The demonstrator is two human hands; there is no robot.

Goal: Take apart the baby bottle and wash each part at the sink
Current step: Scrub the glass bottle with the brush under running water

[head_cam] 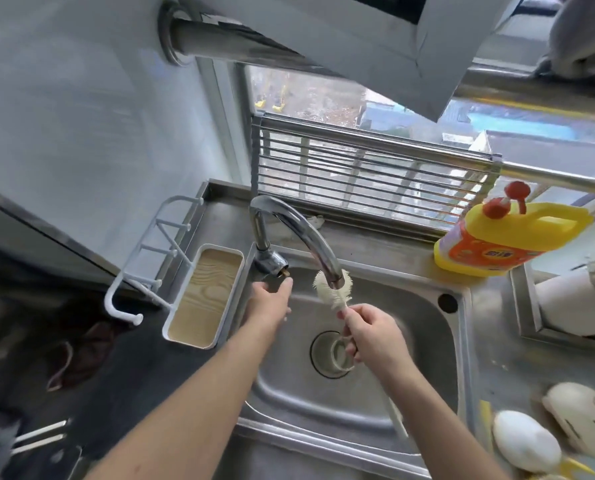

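A cream bottle brush (334,289) has its bristle head just under the spout of the chrome faucet (303,233). My right hand (375,334) grips its thin handle, which runs back over the steel sink (438,358). My left hand (271,299) reaches to the faucet base, its fingers curled round the small faucet handle (282,271). A cream ring (339,356) lies over the drain, just beside my right fingers; whether they touch it is unclear. White rounded pieces (528,441) lie on the counter at the right.
A yellow detergent jug (496,237) with a red pump stands behind the sink on the right. A white tray (202,299) and a white wire rack (157,247) sit left of the sink. A metal drying rack (368,174) leans against the window.
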